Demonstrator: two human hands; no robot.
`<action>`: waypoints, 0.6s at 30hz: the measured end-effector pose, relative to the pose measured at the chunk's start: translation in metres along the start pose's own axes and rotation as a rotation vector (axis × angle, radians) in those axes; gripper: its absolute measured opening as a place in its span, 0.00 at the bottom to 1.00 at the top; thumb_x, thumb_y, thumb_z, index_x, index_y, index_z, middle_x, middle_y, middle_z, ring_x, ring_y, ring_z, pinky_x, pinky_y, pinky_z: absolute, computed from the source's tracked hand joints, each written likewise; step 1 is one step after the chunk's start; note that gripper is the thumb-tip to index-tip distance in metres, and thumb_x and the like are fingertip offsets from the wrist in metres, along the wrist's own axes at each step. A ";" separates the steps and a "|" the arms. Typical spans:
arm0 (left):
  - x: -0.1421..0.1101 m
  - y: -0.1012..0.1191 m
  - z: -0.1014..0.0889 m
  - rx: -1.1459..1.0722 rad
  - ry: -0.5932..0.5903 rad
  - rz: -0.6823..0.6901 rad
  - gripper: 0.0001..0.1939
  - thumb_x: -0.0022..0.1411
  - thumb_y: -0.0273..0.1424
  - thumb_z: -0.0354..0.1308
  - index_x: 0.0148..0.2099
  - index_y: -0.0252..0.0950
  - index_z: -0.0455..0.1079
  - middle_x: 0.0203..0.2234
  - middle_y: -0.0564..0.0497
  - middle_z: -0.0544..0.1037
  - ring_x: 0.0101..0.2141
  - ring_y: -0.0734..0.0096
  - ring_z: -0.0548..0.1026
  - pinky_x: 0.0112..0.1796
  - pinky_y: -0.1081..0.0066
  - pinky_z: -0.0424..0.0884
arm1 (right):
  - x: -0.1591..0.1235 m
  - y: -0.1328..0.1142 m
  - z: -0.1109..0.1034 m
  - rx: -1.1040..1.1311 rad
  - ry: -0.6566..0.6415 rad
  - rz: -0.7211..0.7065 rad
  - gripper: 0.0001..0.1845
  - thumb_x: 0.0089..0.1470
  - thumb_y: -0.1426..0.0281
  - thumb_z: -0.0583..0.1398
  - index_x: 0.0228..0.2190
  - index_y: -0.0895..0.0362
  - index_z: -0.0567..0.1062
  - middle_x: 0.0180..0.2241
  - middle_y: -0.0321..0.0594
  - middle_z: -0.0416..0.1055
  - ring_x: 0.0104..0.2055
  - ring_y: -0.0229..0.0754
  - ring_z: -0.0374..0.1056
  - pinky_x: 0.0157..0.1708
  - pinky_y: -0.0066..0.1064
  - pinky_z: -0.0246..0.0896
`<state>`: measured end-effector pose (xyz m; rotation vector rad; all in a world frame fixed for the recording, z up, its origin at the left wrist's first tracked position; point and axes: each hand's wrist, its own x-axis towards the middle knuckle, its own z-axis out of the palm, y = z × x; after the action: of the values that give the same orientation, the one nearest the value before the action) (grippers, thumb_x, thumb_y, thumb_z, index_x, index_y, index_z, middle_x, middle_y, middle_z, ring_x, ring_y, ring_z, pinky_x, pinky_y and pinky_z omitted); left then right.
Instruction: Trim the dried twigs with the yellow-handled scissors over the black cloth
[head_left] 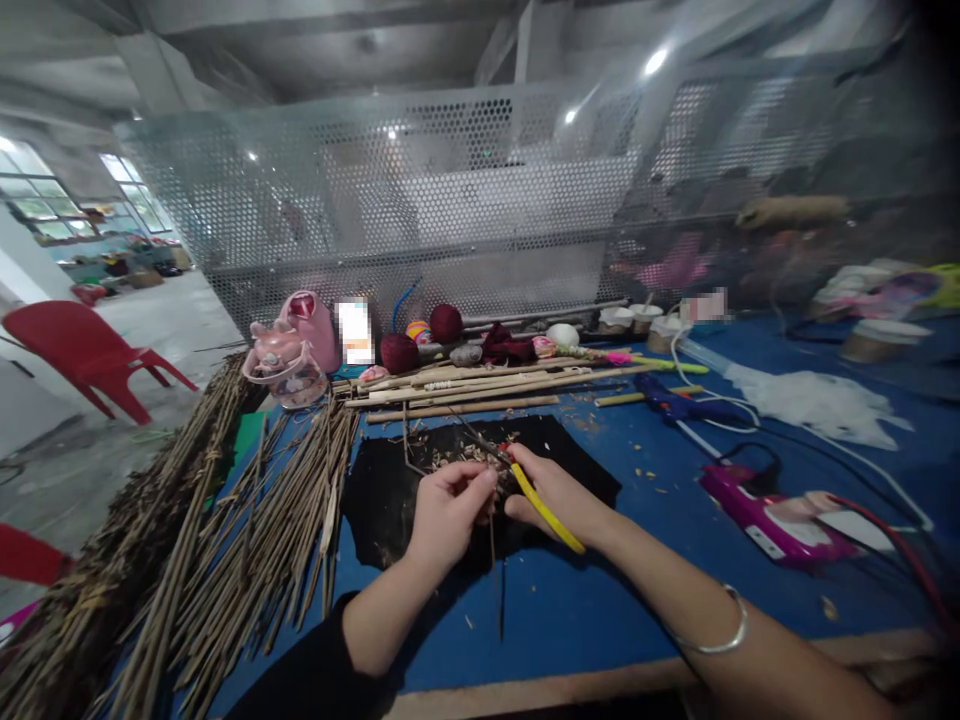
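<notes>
My left hand (455, 510) is closed in a pinch on a thin brown twig (493, 560), whose lower end points down toward the table's front edge. My right hand (555, 492) grips yellow-handled pruning shears (546, 512). Their jaws are partly hidden behind my fingers, so how far they are apart cannot be made out. Both hands are close together above a black cloth (390, 500) on the blue table. Short cut twig pieces (484, 462) lie heaped on the cloth. Many long twigs (277, 530) are spread left of my left hand.
Long sticks (480, 385) and yarn balls (445, 324) lie behind the cloth. A glue gun (671, 400), a purple power strip (772, 515) with cables and a plastic bag (817, 400) are on the right. A pink bucket (285, 375) stands back left, before a perforated screen (420, 220).
</notes>
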<state>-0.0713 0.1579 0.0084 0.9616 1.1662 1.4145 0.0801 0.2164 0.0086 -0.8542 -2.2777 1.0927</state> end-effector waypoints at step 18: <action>0.003 -0.003 -0.001 -0.038 0.029 -0.002 0.16 0.46 0.39 0.62 0.32 0.31 0.71 0.17 0.53 0.70 0.17 0.79 0.66 0.17 0.78 0.63 | 0.000 0.005 -0.003 -0.256 0.067 0.119 0.21 0.42 0.54 0.60 0.32 0.57 0.67 0.23 0.33 0.65 0.24 0.35 0.58 0.23 0.24 0.50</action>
<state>-0.0721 0.1603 0.0053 0.9150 1.1574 1.4484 0.0834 0.2204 0.0063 -1.1218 -2.3677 0.8169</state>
